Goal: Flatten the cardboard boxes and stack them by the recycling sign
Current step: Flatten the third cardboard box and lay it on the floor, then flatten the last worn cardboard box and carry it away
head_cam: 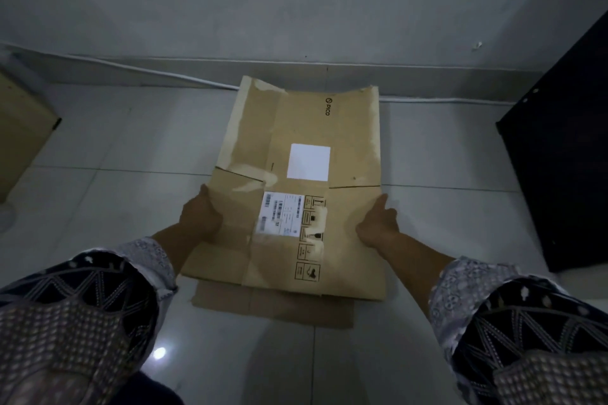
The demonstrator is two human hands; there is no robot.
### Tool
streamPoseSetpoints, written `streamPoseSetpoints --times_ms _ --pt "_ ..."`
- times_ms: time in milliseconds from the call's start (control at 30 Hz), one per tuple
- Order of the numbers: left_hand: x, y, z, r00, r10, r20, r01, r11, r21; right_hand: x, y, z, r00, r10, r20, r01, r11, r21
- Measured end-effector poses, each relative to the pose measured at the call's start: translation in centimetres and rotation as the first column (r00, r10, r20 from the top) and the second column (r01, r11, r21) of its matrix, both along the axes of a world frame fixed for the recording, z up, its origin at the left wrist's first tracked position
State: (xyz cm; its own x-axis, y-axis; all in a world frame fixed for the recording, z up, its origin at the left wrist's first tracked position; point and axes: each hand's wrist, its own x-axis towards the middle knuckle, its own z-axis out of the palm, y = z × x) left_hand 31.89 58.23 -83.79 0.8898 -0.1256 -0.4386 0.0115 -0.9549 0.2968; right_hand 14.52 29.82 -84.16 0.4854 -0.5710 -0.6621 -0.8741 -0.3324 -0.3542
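Note:
A flattened brown cardboard box [296, 128] with white labels and a printed logo lies lengthwise over the tiled floor, its far end near the wall. My left hand [201, 219] grips its left edge and my right hand [378, 223] grips its right edge, thumbs on top. Under its near end lies a second flattened cardboard piece [273, 307], flat on the floor and mostly covered. No recycling sign is in view.
A white wall [296, 3] with a baseboard cable runs across the back. A dark cabinet [566, 154] stands at the right. Another tan box or piece of furniture [23, 128] sits at the left edge. Pale floor tiles [125, 154] surround the cardboard.

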Motion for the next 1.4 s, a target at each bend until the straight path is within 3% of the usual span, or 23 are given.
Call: streamPoseSetpoints --times_ms 133,233,333,467,600,800,1033,1200,1400 --pt "-0.3 -0.5 -0.2 0.996 0.013 -0.094 -0.003 0.994 0.105 0.7 0.3 -0.5 1.0 0.004 -0.019 -0.005 0.998 -0.055" --pt "-0.8 -0.9 -0.7 0.987 0.022 -0.16 0.02 0.966 0.256 0.4 0.8 -1.1 0.987 0.116 -0.108 -0.124 0.99 -0.07" --pt "-1.9 -1.3 -0.5 0.982 -0.091 -0.163 0.137 0.945 0.297 0.2 1.2 -0.9 0.957 0.211 -0.202 -0.228 0.971 -0.068" --pt "-4.3 -1.3 2.8 0.94 -0.294 -0.175 0.34 0.861 0.38 -1.3 1.7 3.2 0.956 0.21 -0.206 -0.237 0.965 -0.116" --pt "-6.4 -2.6 12.8 0.902 -0.392 -0.182 0.432 0.825 0.365 -4.0 0.8 13.1 0.962 0.186 -0.2 -0.224 0.957 -0.185" --pt "-8.9 -6.5 35.1 0.847 -0.505 -0.166 0.531 0.791 0.303 -8.4 -0.8 35.4 0.978 0.148 -0.145 -0.174 0.966 -0.193" --pt "-12.5 -12.4 58.5 0.75 -0.652 -0.108 0.656 0.715 0.242 -13.8 -2.1 58.8 0.999 0.023 -0.042 -0.037 0.926 -0.376" --pt "-15.2 -17.6 68.1 0.654 -0.757 0.013 0.742 0.644 0.185 -17.7 -3.7 68.4 0.995 -0.082 0.052 0.097 0.889 -0.448" --pt "-20.0 -24.6 74.8 0.501 -0.859 0.107 0.841 0.513 0.172 -23.7 -7.5 74.0 0.978 -0.192 0.082 0.207 0.838 -0.506"
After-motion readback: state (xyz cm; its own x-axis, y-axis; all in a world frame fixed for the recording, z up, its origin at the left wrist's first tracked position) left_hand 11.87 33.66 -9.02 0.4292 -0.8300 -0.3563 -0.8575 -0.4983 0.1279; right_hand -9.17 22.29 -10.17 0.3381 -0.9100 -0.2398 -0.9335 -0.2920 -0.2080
